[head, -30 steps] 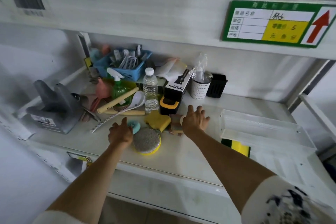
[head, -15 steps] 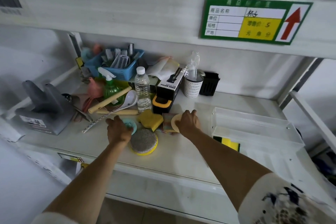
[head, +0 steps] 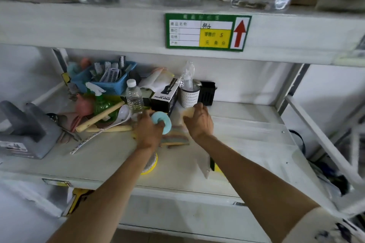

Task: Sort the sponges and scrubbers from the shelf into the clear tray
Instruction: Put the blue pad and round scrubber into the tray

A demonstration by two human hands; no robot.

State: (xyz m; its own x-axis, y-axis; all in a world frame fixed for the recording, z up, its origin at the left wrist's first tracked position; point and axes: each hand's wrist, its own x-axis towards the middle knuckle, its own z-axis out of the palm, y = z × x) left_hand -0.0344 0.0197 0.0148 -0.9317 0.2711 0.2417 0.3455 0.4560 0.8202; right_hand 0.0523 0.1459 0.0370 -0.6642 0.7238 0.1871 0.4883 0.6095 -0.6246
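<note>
The left hand [head: 148, 132] has its fingers curled around a round pale-blue sponge ring [head: 162, 122], lifted just above the white shelf board [head: 110, 156] near its middle. Close beside it, the right hand [head: 199, 122] grips a small tan sponge [head: 190, 112], most of it hidden inside the fingers, so its shape is hard to make out. Under both hands lies a flat sponge with pink, tan and green stripes [head: 175, 137], partly covered (and blurred). The left forearm hides most of a round grey scrubber with a yellow rim [head: 151, 164] near the shelf's front edge. A yellow and dark green sponge [head: 216, 166] shows only as a sliver beside the right forearm. The clear plastic tray [head: 252, 130] sits toward the shelf's right end, just right of the right hand; its outline is faint against the white. Toward the back left stand a clear water bottle [head: 134, 98] and a blue plastic basket of brushes [head: 110, 80].
</note>
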